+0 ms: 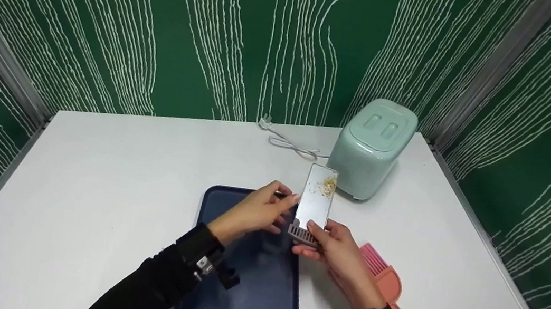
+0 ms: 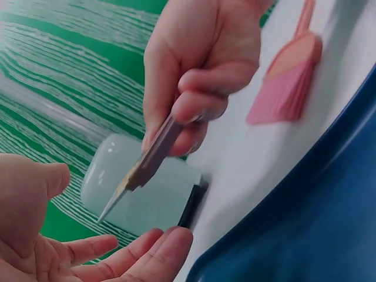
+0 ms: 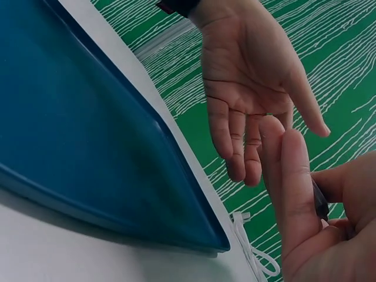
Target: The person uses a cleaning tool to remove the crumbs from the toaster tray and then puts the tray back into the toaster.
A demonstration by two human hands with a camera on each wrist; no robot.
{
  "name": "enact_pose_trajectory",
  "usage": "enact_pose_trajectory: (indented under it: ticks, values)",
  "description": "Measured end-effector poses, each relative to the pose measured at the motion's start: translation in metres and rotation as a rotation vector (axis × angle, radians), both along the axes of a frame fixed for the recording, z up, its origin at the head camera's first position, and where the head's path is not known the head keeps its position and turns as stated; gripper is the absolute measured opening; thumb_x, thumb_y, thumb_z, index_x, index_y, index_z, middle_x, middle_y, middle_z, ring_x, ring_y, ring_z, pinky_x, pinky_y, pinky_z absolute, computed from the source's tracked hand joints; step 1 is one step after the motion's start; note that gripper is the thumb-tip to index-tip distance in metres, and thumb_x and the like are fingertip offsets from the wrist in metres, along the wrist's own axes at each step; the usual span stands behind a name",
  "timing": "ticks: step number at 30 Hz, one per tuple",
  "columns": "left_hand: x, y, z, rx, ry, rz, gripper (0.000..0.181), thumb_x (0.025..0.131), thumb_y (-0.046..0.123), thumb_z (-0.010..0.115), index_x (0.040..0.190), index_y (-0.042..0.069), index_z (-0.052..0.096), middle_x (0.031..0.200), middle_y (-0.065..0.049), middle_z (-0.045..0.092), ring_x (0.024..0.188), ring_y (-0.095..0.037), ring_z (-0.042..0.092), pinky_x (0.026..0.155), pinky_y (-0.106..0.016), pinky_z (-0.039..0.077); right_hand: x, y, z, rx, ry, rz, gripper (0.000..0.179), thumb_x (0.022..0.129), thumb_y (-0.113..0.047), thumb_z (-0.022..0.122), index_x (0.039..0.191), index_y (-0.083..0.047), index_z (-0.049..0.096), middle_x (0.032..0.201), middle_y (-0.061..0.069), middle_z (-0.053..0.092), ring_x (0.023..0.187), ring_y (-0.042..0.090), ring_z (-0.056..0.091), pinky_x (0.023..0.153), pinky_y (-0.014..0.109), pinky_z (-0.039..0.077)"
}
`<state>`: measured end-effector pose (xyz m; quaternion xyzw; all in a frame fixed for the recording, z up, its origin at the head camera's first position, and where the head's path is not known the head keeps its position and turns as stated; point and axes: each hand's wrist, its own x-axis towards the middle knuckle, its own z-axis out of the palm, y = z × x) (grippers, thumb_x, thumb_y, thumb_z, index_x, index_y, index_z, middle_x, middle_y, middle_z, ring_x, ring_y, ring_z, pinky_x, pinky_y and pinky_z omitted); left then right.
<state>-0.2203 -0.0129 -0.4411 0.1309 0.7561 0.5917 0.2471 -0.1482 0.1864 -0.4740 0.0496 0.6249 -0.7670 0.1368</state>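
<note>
Near the mint-green toaster [image 1: 372, 146], the right hand [image 1: 342, 251] grips a flat silvery crumb tray [image 1: 312, 202] by its slotted grey end, golden-brown crumbs [image 1: 327, 185] scattered toward the toaster. Farther from it, the left hand [image 1: 258, 210] spreads relaxed fingers.

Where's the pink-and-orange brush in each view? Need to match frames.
Head: brush at lower right, bristles toward the top, handle toward the bottom right.
Left wrist: brush at upper right, bristles down, handle running up to the top edge.
Right wrist: not in it.
Shared landmark: blue tray, bottom centre, lower right and left side respectively.
</note>
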Motion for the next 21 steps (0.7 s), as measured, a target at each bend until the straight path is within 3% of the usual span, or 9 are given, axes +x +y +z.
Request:
enact_pose_trajectory:
  ticks: [4,10,17,21]
  values:
    - [0.011,-0.006,-0.006,0.044,-0.023,0.008,0.042,0.111,0.040,0.060,0.137,0.008,0.055,0.109,-0.015,0.070,0.092,-0.033,0.075,0.075,-0.040,0.067,0.000,-0.005,0.003,0.023,0.010,0.020,0.040,0.115,-0.017,0.051,0.139,0.016,0.046,0.097,0.007,0.077,0.074,0.013,0.080,0.070,0.019,0.063]
    - [0.028,-0.014,-0.013,0.098,-0.026,0.016,0.042,0.111,0.038,0.061,0.138,0.007,0.055,0.104,-0.013,0.072,0.084,-0.029,0.077,0.067,-0.036,0.066,0.001,-0.014,0.006,0.067,0.038,0.047,0.040,0.115,-0.016,0.051,0.139,0.016,0.048,0.094,0.005,0.079,0.075,0.009,0.078,0.069,0.018,0.062]
    - [0.047,-0.021,-0.018,0.157,-0.046,0.027,0.039,0.112,0.034,0.059,0.138,0.007,0.053,0.095,-0.011,0.074,0.072,-0.019,0.074,0.061,-0.032,0.064,0.002,-0.028,0.010,0.211,0.089,0.017,0.034,0.112,-0.020,0.058,0.125,0.011,0.062,0.087,-0.002,0.076,0.072,0.007,0.071,0.063,0.021,0.059]
    - [0.055,-0.025,-0.022,0.196,-0.048,0.049,0.037,0.112,0.034,0.059,0.136,0.007,0.053,0.097,-0.013,0.076,0.073,-0.019,0.075,0.062,-0.033,0.065,0.003,-0.037,0.011,0.274,0.128,-0.003,0.032,0.110,-0.020,0.061,0.123,0.009,0.067,0.090,-0.002,0.073,0.077,0.008,0.067,0.068,0.024,0.058]
